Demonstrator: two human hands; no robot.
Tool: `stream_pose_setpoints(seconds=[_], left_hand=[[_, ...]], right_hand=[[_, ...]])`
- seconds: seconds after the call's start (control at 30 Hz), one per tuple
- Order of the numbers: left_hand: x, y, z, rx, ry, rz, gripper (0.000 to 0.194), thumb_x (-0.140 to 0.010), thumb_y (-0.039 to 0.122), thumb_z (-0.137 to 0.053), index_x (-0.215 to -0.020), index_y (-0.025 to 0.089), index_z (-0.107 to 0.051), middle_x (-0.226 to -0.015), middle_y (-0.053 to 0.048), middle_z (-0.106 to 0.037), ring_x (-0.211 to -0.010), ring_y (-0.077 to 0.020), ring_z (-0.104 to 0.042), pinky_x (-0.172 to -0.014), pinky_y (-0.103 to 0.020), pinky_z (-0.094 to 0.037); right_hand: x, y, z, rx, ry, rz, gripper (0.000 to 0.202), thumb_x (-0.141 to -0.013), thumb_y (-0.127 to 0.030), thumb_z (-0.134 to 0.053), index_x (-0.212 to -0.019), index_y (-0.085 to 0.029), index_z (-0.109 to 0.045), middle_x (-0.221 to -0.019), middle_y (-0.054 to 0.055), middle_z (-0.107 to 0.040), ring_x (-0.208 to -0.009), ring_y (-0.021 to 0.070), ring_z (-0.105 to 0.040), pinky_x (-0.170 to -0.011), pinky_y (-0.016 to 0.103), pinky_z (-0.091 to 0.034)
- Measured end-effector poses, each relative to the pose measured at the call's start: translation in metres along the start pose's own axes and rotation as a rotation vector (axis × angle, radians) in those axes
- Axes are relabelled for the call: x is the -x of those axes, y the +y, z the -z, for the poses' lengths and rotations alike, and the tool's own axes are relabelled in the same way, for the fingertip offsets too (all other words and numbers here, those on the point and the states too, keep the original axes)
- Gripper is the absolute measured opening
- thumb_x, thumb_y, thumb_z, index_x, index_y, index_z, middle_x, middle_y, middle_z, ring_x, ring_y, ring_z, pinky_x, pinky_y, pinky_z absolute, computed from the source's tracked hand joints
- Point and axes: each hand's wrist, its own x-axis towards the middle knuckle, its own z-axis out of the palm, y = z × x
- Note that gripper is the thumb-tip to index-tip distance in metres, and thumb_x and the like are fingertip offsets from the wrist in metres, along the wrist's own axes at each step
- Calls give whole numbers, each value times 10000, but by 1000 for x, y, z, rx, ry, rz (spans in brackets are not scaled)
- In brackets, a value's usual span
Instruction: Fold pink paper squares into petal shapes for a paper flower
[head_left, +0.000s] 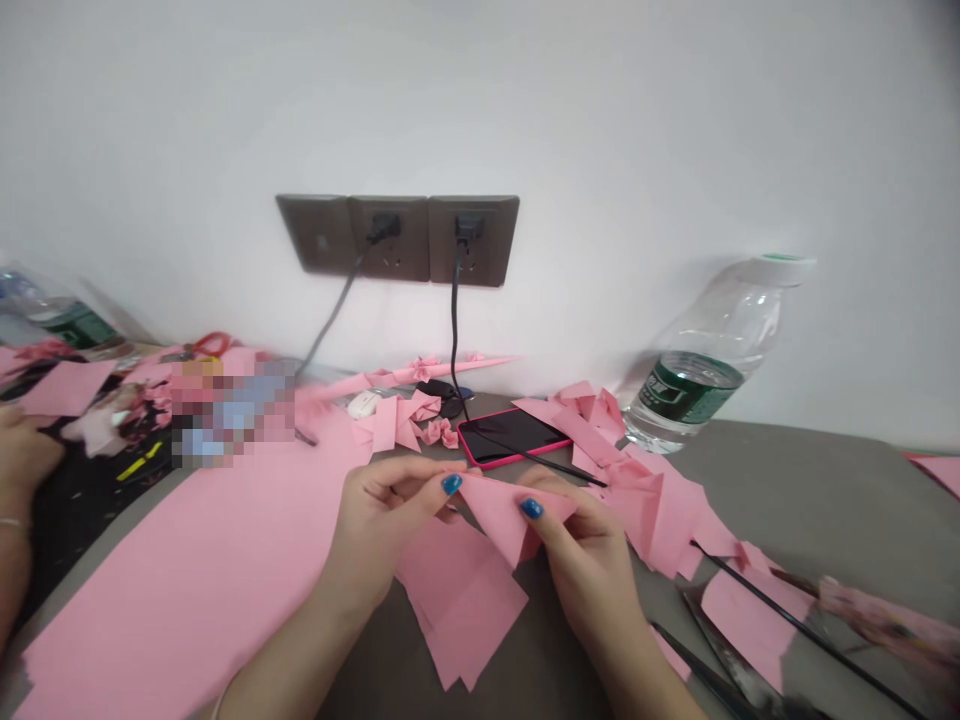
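Between my two hands is a small pink paper (pixel 499 512), folded into a triangle with a point hanging down. My left hand (pixel 390 525) pinches its upper left corner between thumb and fingers. On the other side, my right hand (pixel 589 555) grips the right part, the thumb pressed on the front face. Below the folded piece lie pink paper squares (pixel 469 610), overlapping on the grey table. Just behind my hands rests a phone (pixel 514 436) in a pink case with a black cable across it. The fingers behind the paper are partly hidden.
Large pink sheets (pixel 187 580) cover the left side. Pink scraps (pixel 660 505) are heaped at right, near scissors (pixel 705 665). A water bottle (pixel 694 375) leans against the wall. Cables run from the wall sockets (pixel 397 240). Another person's hand (pixel 26 460) is at far left.
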Motion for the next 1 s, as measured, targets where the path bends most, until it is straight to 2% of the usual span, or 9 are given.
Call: stream_pose_setpoints(seconds=[0.17, 0.27, 0.53, 0.73, 0.87, 1.0], left_hand=[[0, -1, 0, 10, 42, 31, 121, -705, 283, -810, -741, 168, -794, -715, -66, -770, -609, -153, -698, -587, -220, -591], [1, 0, -1, 19, 58, 41, 135, -706, 292, -809, -689, 164, -773, -673, -49, -754, -589, -138, -684, -586, -203, -571], [2, 2, -2, -27, 50, -7, 190, -746, 303, -771, -646, 157, -701, -579, -21, -696, -592, -153, -675, -610, -233, -557], [4, 4, -5, 47, 28, 16, 293, -743, 358, -772, -617, 171, -585, -653, -34, -715, -789, -253, -740, -615, -272, -579], [4, 3, -3, 37, 15, 10, 311, -789, 420, -726, -664, 155, -621, -781, -94, -769, -728, -241, -740, -618, -295, -585], [-1, 1, 2, 58, 89, -2, 307, -832, 446, -673, -750, 151, -674, -823, -105, -783, -693, -215, -738, -631, -288, -587]], right_hand=[[0, -1, 0, 17, -9, -19, 228, -855, -315, -654, -662, -196, -674, -665, 28, -616, -623, 168, -533, -564, 283, -417], [0, -2, 0, 31, -18, -23, 224, -858, -321, -650, -675, -194, -677, -674, 30, -616, -625, 168, -533, -564, 280, -412], [0, -4, -2, 23, -57, -30, 279, -877, -298, -623, -622, -186, -634, -658, 20, -576, -606, 148, -492, -547, 266, -368], [-1, -6, -4, 25, -84, -34, 320, -875, -335, -619, -598, -182, -579, -637, 18, -542, -582, 147, -469, -524, 269, -349], [0, -3, -3, 0, -85, -51, 320, -890, -335, -604, -611, -183, -573, -640, 11, -527, -590, 143, -461, -540, 265, -350], [0, -1, -1, -21, -73, -59, 339, -899, -354, -587, -607, -186, -546, -625, 2, -501, -580, 139, -432, -540, 263, -334]])
